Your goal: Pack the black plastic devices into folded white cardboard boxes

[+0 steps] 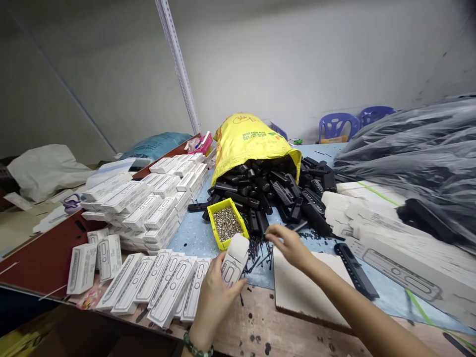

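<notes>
My left hand point(217, 292) is closed around a small white carton point(235, 260) printed with a line drawing. Its top end flap stands up, and the carton is tilted. My right hand point(292, 248) is held apart from the carton, over the near edge of the black parts, with its fingers loosely bent and nothing visible in them. Just below and left of its fingertips lie thin black rods or screws point(258, 253). Beyond the carton sits a yellow tray point(212, 223) full of small shiny metal pieces.
Stacked white cartons point(159, 210) stand on the left, with a leaning row point(173, 292) in front. A yellow sack point(249, 141) spills black plastic parts point(256, 191). Flat cartons point(401, 258), a white board point(305, 287), a black slotted part point(355, 270) and dark plastic bags point(416, 144) lie right.
</notes>
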A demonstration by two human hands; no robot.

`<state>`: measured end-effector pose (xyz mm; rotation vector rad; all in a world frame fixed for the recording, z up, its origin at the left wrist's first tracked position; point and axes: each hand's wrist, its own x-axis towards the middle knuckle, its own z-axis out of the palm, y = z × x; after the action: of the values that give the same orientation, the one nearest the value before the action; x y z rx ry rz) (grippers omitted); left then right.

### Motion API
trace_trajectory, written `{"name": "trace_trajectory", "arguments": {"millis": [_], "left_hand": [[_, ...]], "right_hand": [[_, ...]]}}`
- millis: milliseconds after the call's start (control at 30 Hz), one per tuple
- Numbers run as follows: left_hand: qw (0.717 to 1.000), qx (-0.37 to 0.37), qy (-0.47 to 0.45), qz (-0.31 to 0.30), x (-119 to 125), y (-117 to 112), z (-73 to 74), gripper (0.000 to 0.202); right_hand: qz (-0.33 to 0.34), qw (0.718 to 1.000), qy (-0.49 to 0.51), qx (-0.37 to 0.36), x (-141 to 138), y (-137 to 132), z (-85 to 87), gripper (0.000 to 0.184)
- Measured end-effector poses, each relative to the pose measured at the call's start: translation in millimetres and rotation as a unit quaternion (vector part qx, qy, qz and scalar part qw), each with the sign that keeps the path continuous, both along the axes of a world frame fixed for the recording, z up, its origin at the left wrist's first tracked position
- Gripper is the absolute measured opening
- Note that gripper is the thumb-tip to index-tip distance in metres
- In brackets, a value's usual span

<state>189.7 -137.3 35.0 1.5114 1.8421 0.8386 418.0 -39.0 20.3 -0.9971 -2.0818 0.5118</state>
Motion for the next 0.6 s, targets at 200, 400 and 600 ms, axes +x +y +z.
{"name": "trace_trajectory", "arguments": {"millis": [200,400,600], "left_hand": [[0.997,0.041,0.022,-0.063,28,-1,-8.5,0.071],[0.998,0.053,0.019,-0.042,30,-4,-9.5,0.068],[0.989,0.096,0.052,-0.103,29,-5,-12.1,0.064]], "right_hand": [[0.005,0.951,0.274,-0.142,-15,-29,37.8,0.024],[-0.014,0.983,0.166,-0.082,-7,-39,45.3,0.021],[0.014,0.989,0.099,-0.108,7,-48,68.8,0.020]]}}
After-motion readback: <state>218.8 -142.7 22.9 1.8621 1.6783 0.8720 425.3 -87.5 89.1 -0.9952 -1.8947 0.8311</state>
